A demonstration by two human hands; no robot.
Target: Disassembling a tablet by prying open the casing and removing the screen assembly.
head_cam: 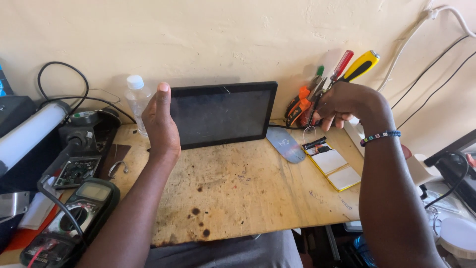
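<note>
The left hand (161, 121) stands flat and open, fingers straight together, its palm against the left edge of the dark tablet (223, 114) leaning upright on the wall. The right hand (344, 104) is curled shut among the tools (322, 89) propped at the tablet's right; what it pinches I cannot tell. Before the tablet the wooden worktop (248, 193) lies bare to its front edge, a multimeter (74, 218) at left.
</note>
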